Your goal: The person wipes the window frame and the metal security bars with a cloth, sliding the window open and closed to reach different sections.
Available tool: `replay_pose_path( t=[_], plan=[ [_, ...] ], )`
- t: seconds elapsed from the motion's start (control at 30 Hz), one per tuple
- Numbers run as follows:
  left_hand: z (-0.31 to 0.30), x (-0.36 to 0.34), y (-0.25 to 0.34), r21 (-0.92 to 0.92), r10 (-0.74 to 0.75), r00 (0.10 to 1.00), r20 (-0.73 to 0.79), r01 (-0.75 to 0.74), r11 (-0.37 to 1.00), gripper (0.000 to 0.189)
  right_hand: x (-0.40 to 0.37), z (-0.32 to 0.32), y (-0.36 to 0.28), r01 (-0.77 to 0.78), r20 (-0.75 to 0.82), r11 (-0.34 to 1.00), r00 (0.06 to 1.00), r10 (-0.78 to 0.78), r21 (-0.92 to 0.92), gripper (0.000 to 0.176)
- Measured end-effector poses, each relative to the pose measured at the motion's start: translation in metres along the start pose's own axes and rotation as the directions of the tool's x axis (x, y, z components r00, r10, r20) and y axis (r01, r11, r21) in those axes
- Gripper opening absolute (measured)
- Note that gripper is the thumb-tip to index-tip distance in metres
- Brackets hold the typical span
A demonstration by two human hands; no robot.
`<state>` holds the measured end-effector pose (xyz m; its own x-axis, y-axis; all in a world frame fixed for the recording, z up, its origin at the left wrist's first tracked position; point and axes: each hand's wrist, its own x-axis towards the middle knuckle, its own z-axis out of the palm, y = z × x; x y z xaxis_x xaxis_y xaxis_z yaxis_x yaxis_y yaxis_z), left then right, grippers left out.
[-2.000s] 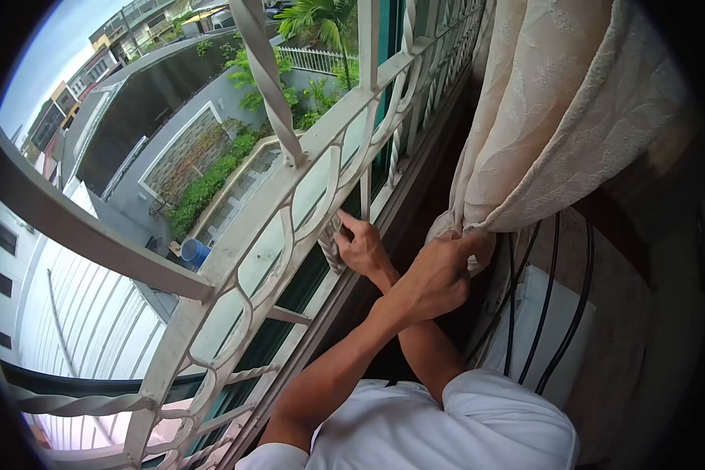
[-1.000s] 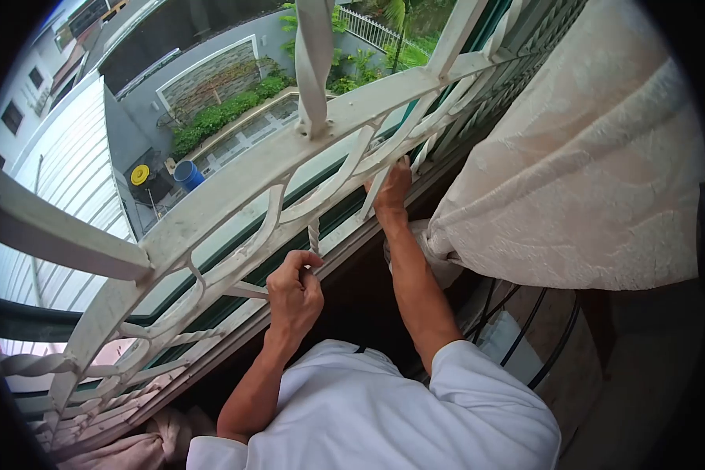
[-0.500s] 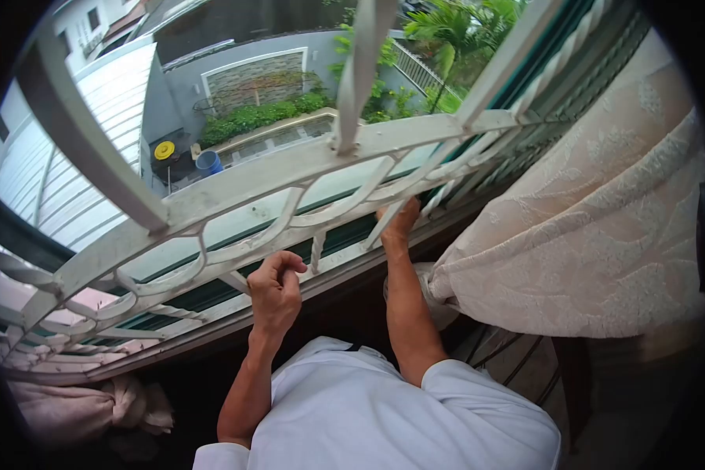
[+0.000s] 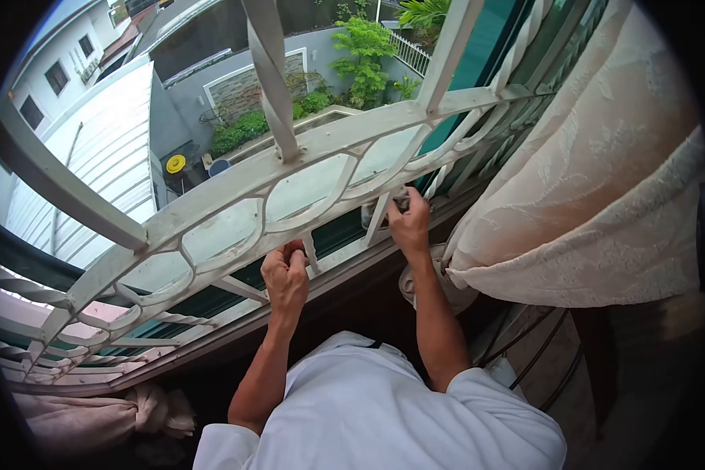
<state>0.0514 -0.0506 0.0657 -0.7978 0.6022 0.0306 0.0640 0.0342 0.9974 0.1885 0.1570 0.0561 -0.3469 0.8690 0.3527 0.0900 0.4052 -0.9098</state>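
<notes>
L hand [image 4: 286, 274], R hand [image 4: 409, 225] round grille [image 4: 235, 192]

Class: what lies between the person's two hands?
In the head view, white bars of the window grille run between the left hand and right hand.

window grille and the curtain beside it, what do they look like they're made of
The grille is most likely metal, painted off-white with a dull finish: its bars are thin and rigid, some twisted like wrought iron, and the paint looks grimy. The curtain looks like woven fabric, cream, with a raised leafy pattern and a slight sheen; it hangs in soft folds.
</notes>
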Motion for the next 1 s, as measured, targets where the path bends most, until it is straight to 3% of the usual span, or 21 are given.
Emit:
replay_pose_path(
  t=[0.07, 0.13, 0.27, 0.33, 0.4, 0.43, 0.53, 0.63, 0.7, 0.73, 0.8, 0.83, 0.87, 0.93, 1.0],
  plan=[
    [-0.005, -0.011, 0.008, 0.060, 0.061, 0.998, 0.008, -0.061, 0.996, 0.020, -0.024, -0.006, -0.019, 0.098, -0.183, 0.982, 0.975, -0.128, -0.165, 0.024],
    [-0.017, -0.026, 0.012, 0.101, 0.013, 0.999, 0.051, -0.018, 0.995, 0.023, -0.057, -0.013, -0.030, 0.158, -0.198, 0.943, 0.955, -0.221, -0.291, 0.027],
    [-0.037, -0.047, 0.018, 0.054, 0.070, 0.997, 0.027, -0.071, 0.996, 0.016, -0.118, 0.010, -0.042, 0.175, -0.116, 0.954, 0.971, -0.208, -0.244, 0.030],
    [-0.047, -0.050, 0.031, 0.128, 0.012, 0.991, 0.130, -0.029, 0.991, 0.020, -0.123, 0.042, -0.046, 0.316, 0.006, 0.907, 0.945, -0.327, -0.278, 0.032],
    [-0.049, -0.051, 0.035, 0.108, 0.028, 0.986, 0.165, -0.046, 0.993, 0.019, -0.102, 0.075, -0.052, 0.153, -0.148, 0.960, 0.970, -0.191, -0.234, 0.033],
    [-0.050, -0.052, 0.036, 0.086, 0.039, 0.984, 0.176, -0.055, 0.995, 0.018, -0.089, 0.087, -0.056, -0.034, -0.183, 0.998, 0.983, 0.023, -0.059, 0.033],
    [-0.054, -0.053, 0.040, 0.072, 0.066, 0.954, 0.293, -0.090, 0.993, 0.018, -0.059, 0.114, -0.016, -0.123, -0.262, 0.991, 0.959, 0.105, -0.051, 0.022],
    [-0.069, -0.051, 0.040, 0.083, 0.074, 0.906, 0.416, -0.119, 0.989, 0.017, -0.043, 0.126, -0.013, -0.087, -0.425, 0.978, 0.905, -0.002, -0.190, 0.027],
    [-0.082, -0.050, 0.037, 0.061, 0.117, 0.853, 0.509, -0.171, 0.983, 0.018, -0.046, 0.129, -0.019, -0.026, -0.461, 0.887, 0.861, -0.215, -0.462, 0.041],
    [-0.090, -0.050, 0.038, 0.058, 0.117, 0.841, 0.528, -0.174, 0.983, 0.018, -0.047, 0.131, -0.019, -0.042, -0.477, 0.883, 0.853, -0.212, -0.467, 0.041],
    [-0.107, -0.050, 0.044, 0.112, 0.090, 0.747, 0.658, -0.216, 0.970, 0.020, -0.046, 0.135, -0.016, -0.140, -0.466, 0.903, 0.882, -0.073, -0.407, 0.058],
    [-0.112, -0.052, 0.046, 0.097, 0.097, 0.741, 0.665, -0.214, 0.972, 0.022, -0.040, 0.139, -0.009, -0.062, -0.486, 0.889, 0.853, -0.189, -0.454, 0.063],
    [-0.120, -0.053, 0.044, 0.096, 0.092, 0.740, 0.667, -0.208, 0.974, 0.022, -0.037, 0.144, -0.001, -0.067, -0.485, 0.886, 0.854, -0.186, -0.458, 0.063],
    [-0.136, -0.054, 0.042, 0.125, 0.084, 0.710, 0.699, -0.237, 0.963, 0.023, -0.025, 0.152, 0.023, -0.071, -0.648, 0.870, 0.697, -0.307, -0.489, 0.064],
    [-0.152, -0.056, 0.042, 0.120, 0.097, 0.714, 0.694, -0.248, 0.961, 0.023, -0.014, 0.153, 0.042, -0.113, -0.728, 0.927, 0.655, -0.201, -0.358, 0.059]
  ],
)
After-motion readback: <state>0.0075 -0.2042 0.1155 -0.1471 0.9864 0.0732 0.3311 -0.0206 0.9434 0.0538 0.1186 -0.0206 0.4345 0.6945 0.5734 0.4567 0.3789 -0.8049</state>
